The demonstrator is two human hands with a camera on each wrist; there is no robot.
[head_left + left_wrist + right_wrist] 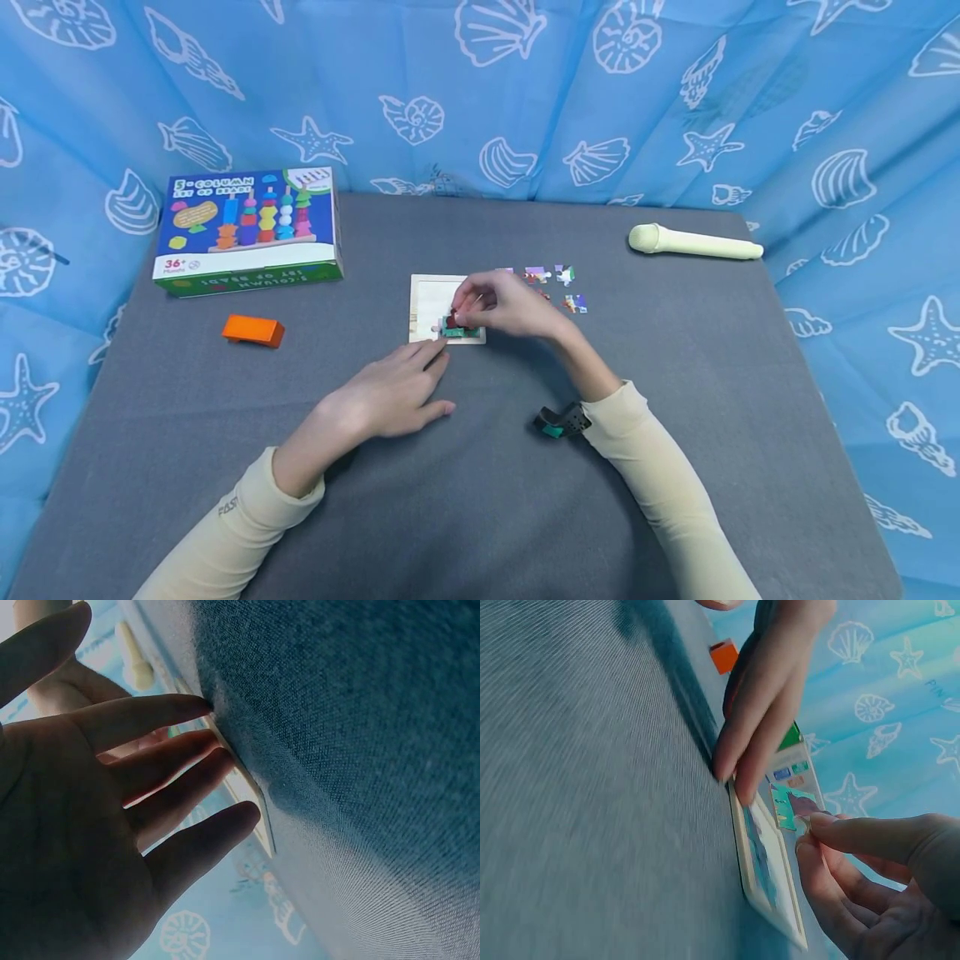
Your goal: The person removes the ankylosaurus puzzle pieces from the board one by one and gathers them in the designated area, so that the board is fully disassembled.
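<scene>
A small wooden puzzle tray [423,293] lies mid-table, with joined green puzzle pieces [454,332] along its near side. Above it, my right hand [513,305] pinches a puzzle piece [783,807] between thumb and fingers; the piece shows green and dark red and is tilted up over the tray in the right wrist view. My left hand [393,390] lies palm down in front, fingers extended, fingertips right at the tray's near edge. In the left wrist view the fingers [187,791] are spread along the tray's rim. Part of the tray is hidden behind my right hand.
Several loose puzzle pieces [564,287] lie right of the tray, some partly covered by my right hand. A bead-set box [247,232] and an orange block [253,331] are at the left. A pale green stick [697,242] lies back right, before a blue curtain [555,108].
</scene>
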